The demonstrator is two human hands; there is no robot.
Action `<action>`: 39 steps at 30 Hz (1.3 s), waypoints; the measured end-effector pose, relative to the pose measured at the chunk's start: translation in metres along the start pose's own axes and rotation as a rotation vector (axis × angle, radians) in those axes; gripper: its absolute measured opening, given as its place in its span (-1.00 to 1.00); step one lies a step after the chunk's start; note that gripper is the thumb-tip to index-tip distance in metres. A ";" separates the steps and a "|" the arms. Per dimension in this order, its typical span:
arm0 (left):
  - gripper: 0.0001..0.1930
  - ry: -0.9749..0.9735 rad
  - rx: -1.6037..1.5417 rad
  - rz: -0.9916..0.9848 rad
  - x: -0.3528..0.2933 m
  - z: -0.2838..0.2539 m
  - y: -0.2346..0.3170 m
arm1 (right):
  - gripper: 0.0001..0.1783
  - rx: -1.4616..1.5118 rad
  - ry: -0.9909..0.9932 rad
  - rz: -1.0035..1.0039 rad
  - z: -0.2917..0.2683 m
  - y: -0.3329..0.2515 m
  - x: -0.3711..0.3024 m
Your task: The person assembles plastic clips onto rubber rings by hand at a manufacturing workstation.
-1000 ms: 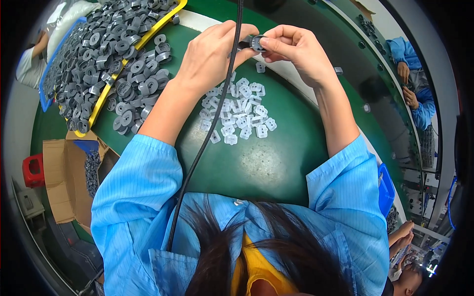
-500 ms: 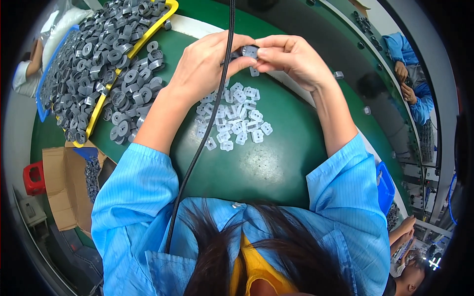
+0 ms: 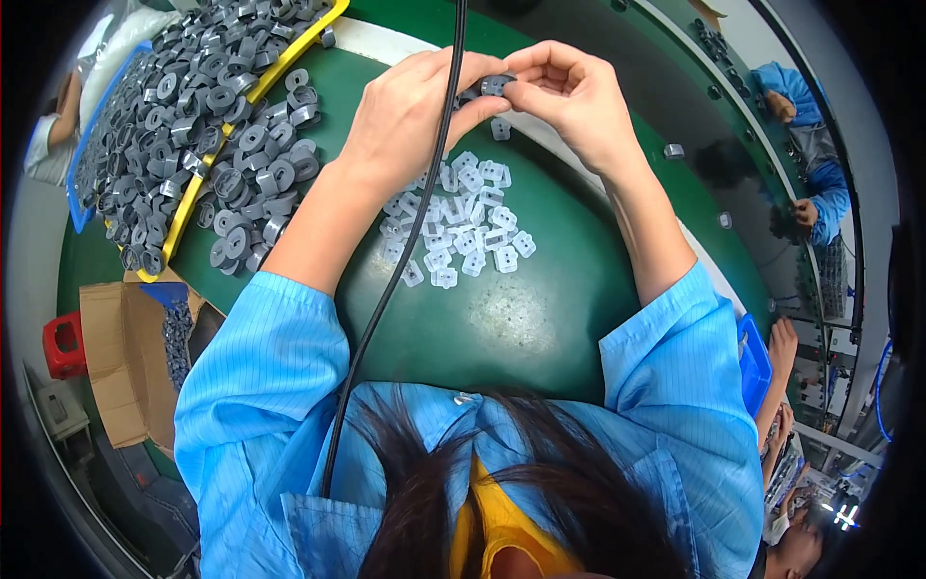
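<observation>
From here, I read the held grey part (image 3: pixel 495 85) as smooth plastic, like the satin-sheened grey rings (image 3: pixel 220 99) far left. The pale pieces (image 3: pixel 465 239) look like frosted plastic, the counter (image 3: pixel 506 318) smooth and glossy, the box (image 3: pixel 104 333) matt cardboard, the sleeves (image 3: pixel 270 333) creased cloth.

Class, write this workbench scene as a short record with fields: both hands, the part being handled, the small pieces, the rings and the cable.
Left hand: holding a dark grey part
Right hand: at that part's right side; exact grip unclear
Part visibility: partly hidden by the hands
Whitish pieces: scattered pile on the green table, nearer the body than the hands
Grey rings: heaped in a yellow-edged tray, others loose beside it
Black cable: crosses in front of the left hand
</observation>
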State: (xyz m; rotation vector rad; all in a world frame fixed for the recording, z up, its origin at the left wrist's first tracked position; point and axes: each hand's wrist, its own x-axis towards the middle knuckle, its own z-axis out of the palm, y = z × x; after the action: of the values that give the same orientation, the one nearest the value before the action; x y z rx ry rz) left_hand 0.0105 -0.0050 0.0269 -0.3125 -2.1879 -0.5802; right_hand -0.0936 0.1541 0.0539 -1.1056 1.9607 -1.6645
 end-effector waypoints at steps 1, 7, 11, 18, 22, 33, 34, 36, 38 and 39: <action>-0.68 0.015 -0.039 -0.007 -0.002 -0.001 -0.002 | -0.73 0.114 -0.054 0.049 -0.002 -0.001 0.001; -0.70 0.032 -0.122 -0.005 0.002 -0.004 -0.003 | -0.67 0.419 -0.153 0.091 0.000 0.010 0.002; -0.61 -0.030 -0.488 -0.330 0.001 0.000 0.015 | -0.69 0.660 -0.182 0.076 0.000 0.011 0.003; -0.59 -0.075 -0.301 -0.538 -0.006 -0.008 -0.005 | -0.71 0.411 0.115 0.215 -0.031 0.029 0.017; -0.63 -0.133 -0.358 -0.683 -0.004 -0.011 -0.023 | -0.63 -0.310 0.228 0.278 -0.057 0.069 0.023; -0.31 -0.278 0.350 -0.525 0.004 0.001 0.005 | -0.75 -0.808 -0.236 -0.040 -0.003 -0.001 -0.008; -0.32 -0.308 0.410 -0.500 0.007 0.004 0.007 | -0.75 -0.844 -0.261 0.008 -0.002 -0.003 -0.008; -0.35 -0.438 0.495 -0.529 0.008 0.008 -0.001 | -0.78 -0.793 -0.233 -0.007 -0.005 0.001 -0.006; -0.41 -0.382 0.442 -0.469 0.002 0.009 -0.006 | -0.81 -0.563 -0.329 0.131 -0.016 0.006 0.000; -0.46 -0.320 0.395 -0.412 0.000 0.009 -0.009 | -0.81 -0.447 -0.329 0.151 -0.022 0.016 0.003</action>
State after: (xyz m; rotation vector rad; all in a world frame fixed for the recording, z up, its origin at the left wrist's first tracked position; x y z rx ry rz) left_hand 0.0015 -0.0085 0.0191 0.2815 -2.6365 -0.3132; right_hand -0.1159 0.1672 0.0450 -1.2478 2.1764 -0.9162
